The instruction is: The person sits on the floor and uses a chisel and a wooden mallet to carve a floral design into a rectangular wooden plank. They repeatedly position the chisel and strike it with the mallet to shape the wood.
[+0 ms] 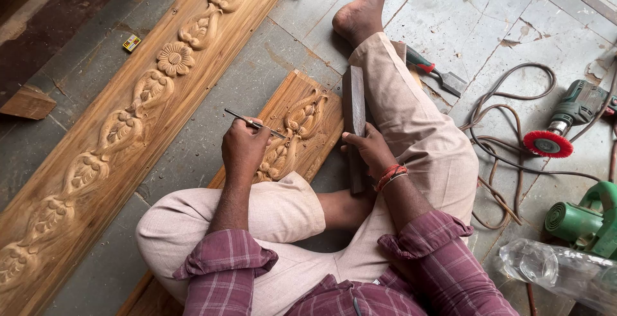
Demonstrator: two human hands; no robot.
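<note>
Seated person's left hand [243, 147] grips a thin chisel [254, 123] over the carved panel [302, 120]; right hand [367, 149], right of the panel, holds an upright dark wooden block [353, 107].

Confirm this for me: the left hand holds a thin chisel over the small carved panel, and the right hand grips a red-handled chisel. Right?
Not quite. In the head view the right hand grips a dark wooden block; the red-handled chisel lies untouched on the floor. The left hand does hold the thin chisel over the small carved panel.
</note>
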